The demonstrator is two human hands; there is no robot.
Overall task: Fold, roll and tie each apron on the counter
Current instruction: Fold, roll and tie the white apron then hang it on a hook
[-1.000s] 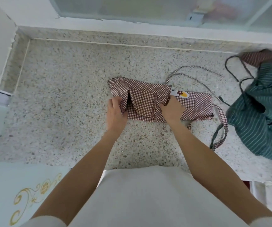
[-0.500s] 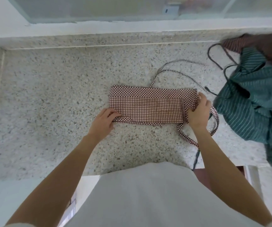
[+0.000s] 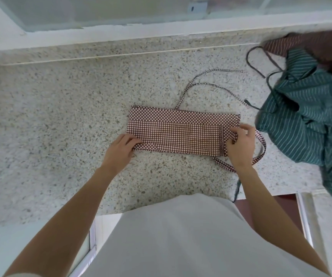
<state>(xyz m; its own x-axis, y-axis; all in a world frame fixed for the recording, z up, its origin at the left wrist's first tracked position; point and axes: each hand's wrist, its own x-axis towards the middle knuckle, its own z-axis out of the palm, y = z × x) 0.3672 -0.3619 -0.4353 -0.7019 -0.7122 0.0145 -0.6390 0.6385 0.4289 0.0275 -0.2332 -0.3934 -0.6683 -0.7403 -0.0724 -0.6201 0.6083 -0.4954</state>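
A brown-and-white checked apron (image 3: 181,132) lies folded into a long flat band in the middle of the speckled counter (image 3: 61,116). Its thin ties (image 3: 211,84) trail toward the back, and a wider strap (image 3: 261,148) loops out at its right end. My left hand (image 3: 120,151) presses flat on the band's near left corner. My right hand (image 3: 241,144) pinches the folded right end between thumb and fingers.
A heap of aprons lies at the right: a green striped apron (image 3: 311,124) with dark ties (image 3: 261,62), and a brown striped apron (image 3: 301,43) behind it. A raised ledge and a window frame (image 3: 161,27) run along the back. The counter's front edge is just before my body.
The apron's flap has been folded over, turning a bunched shape into a flat band. My hands moved apart to its two ends; the right now pinches the right end.
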